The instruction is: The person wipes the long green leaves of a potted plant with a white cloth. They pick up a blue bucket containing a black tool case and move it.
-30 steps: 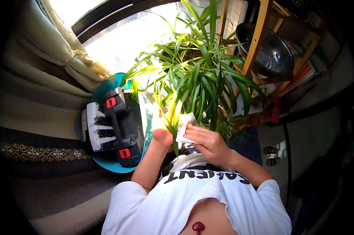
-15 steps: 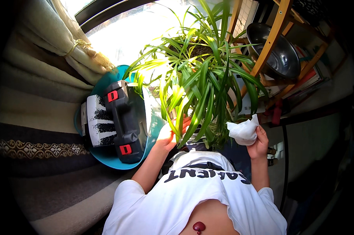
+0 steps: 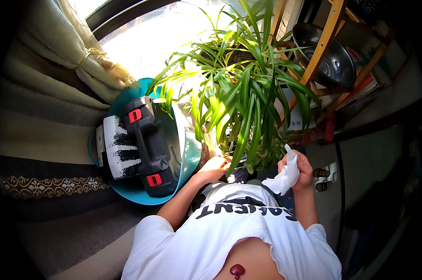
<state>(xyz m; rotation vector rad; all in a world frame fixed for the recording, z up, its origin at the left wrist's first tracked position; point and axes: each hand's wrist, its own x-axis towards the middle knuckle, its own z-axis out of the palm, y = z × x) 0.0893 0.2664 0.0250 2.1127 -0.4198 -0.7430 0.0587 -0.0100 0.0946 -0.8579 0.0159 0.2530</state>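
A large spider plant (image 3: 248, 93) with long arching green leaves fills the middle, its lower leaves drooping toward me. Among those low leaf tips is my left hand (image 3: 214, 169), fingers curled together and partly hidden by foliage; what they pinch, if anything, does not show clearly. To the right of the leaves my right hand (image 3: 302, 169) is closed on a crumpled white tissue (image 3: 285, 177), which hangs down on the hand's left side, apart from the leaves.
At left stands a turquoise tub (image 3: 150, 199) holding a black tool case (image 3: 150, 144) with red latches and a black-and-white box (image 3: 120, 147). A curtain (image 3: 47, 107) hangs beyond it. On the right, a wooden rack (image 3: 324, 44) bears a metal basin (image 3: 334, 65).
My left hand has turned from palm-up to curled fingers and shifted slightly right and toward me. My right hand has lowered a little, and the tissue now hangs down.
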